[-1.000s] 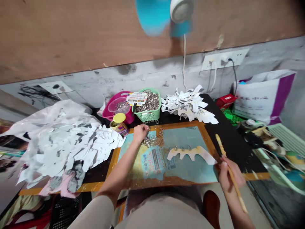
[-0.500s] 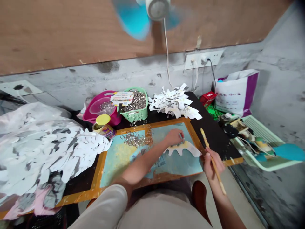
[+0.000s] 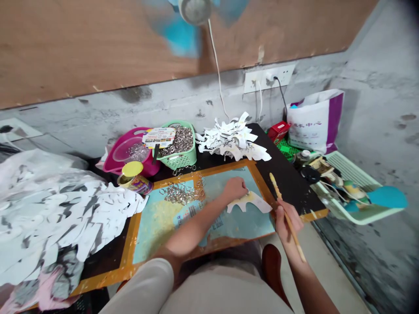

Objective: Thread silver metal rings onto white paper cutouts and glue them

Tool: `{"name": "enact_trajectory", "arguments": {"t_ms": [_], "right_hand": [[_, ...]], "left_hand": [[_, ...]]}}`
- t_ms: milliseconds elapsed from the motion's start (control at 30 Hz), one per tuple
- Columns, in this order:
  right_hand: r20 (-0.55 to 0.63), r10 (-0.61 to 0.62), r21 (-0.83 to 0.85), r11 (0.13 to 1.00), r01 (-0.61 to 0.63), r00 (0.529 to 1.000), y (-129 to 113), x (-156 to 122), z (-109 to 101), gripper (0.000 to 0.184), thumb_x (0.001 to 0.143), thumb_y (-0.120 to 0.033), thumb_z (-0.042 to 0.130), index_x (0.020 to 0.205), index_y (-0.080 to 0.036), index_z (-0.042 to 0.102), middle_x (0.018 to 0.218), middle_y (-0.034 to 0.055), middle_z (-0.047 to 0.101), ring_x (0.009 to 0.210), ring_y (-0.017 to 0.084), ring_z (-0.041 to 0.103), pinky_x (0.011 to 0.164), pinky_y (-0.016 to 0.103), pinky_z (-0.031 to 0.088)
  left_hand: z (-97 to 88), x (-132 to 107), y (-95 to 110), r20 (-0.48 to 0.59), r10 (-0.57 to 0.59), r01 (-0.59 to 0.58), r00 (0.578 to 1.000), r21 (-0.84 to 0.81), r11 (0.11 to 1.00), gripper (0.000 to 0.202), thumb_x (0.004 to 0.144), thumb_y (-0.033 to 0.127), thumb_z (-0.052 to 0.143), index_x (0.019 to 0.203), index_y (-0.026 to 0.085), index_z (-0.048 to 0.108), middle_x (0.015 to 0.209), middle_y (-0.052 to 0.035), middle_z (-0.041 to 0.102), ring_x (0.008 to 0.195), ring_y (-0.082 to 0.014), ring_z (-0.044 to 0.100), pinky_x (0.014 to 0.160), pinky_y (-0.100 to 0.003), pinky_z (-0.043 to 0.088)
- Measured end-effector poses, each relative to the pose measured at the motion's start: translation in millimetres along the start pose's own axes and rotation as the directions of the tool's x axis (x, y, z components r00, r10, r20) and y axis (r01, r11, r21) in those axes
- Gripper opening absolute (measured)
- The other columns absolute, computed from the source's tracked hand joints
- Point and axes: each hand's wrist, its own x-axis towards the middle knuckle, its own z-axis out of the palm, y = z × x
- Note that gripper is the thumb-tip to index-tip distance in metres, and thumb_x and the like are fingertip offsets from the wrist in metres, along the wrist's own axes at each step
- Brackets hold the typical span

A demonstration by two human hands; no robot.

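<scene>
My left hand (image 3: 235, 189) is closed at the upper edge of a white scalloped cutout (image 3: 249, 201), its fingertips pinched on a small metal ring (image 3: 248, 192). A yellowish smear shows on the cutout near that ring. In my right hand (image 3: 290, 220) is a thin wooden stick (image 3: 288, 218), tilted, with a crusted yellowish upper end. The right fingertips are close to the cutout's right tip; whether they touch it I cannot tell. Loose metal rings (image 3: 183, 192) lie in a heap on the blue work sheet (image 3: 225, 226), left of my left hand.
Behind stand a green basket of metal rings (image 3: 178, 161), a pink basket (image 3: 109, 163) and a yellow-lidded can (image 3: 135, 179). White cutouts (image 3: 232, 139) are piled at the back, with a larger heap (image 3: 65, 218) at left. A pale green tray (image 3: 360, 218) sits at right; a fan (image 3: 195, 11) spins above.
The ring in my left fingers has come down from a raised tilt onto the cutout's upper edge. My right hand still holds the stick. The whole view has shifted slightly.
</scene>
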Motion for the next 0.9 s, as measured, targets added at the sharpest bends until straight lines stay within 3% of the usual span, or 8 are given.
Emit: {"name": "enact_trajectory", "arguments": {"t_ms": [167, 367, 633, 900], "right_hand": [[-0.001, -0.017, 0.007, 1.000, 0.017, 1.000, 1, 0, 0, 0.020, 0.096, -0.023, 0.054, 0.103, -0.013, 0.069, 0.096, 0.0135, 0.073, 0.087, 0.024, 0.070, 0.078, 0.039, 0.058], [0.007, -0.002, -0.013, 1.000, 0.002, 1.000, 0, 0, 0, 0.021, 0.096, -0.026, 0.052, 0.104, -0.015, 0.069, 0.096, 0.0136, 0.073, 0.087, 0.024, 0.070, 0.078, 0.039, 0.057], [-0.007, -0.021, -0.014, 1.000, 0.021, 1.000, -4, 3, -1, 0.020, 0.095, -0.022, 0.053, 0.105, -0.015, 0.070, 0.096, 0.0130, 0.073, 0.085, 0.024, 0.070, 0.077, 0.039, 0.057], [-0.020, -0.009, -0.016, 1.000, 0.008, 1.000, -5, 4, 0, 0.021, 0.096, -0.026, 0.053, 0.101, -0.015, 0.070, 0.094, 0.0125, 0.073, 0.083, 0.024, 0.070, 0.076, 0.039, 0.057]], "left_hand": [[2.6, -2, 2, 0.049, -0.028, 0.024, 0.998, 0.068, 0.997, 0.021, 0.093, 0.035, 0.061, 0.101, 0.016, 0.065, 0.105, -0.0066, 0.067, 0.094, -0.0186, 0.064, 0.084, -0.039, 0.054], [8.5, -4, 4, 0.043, -0.057, 0.052, 0.997, 0.093, 0.994, 0.028, 0.095, 0.036, 0.059, 0.115, 0.017, 0.061, 0.117, -0.0088, 0.063, 0.101, -0.0209, 0.063, 0.087, -0.041, 0.055], [3.2, -5, 5, 0.109, 0.077, -0.082, 0.991, 0.036, 0.996, 0.026, 0.095, 0.035, 0.058, 0.113, 0.017, 0.063, 0.118, -0.0086, 0.063, 0.102, -0.0206, 0.063, 0.089, -0.041, 0.055], [1.0, 1, 2, 0.137, 0.029, -0.032, 0.990, 0.018, 0.999, 0.024, 0.095, 0.035, 0.059, 0.110, 0.016, 0.064, 0.112, -0.0075, 0.065, 0.096, -0.0188, 0.064, 0.084, -0.038, 0.056]]}}
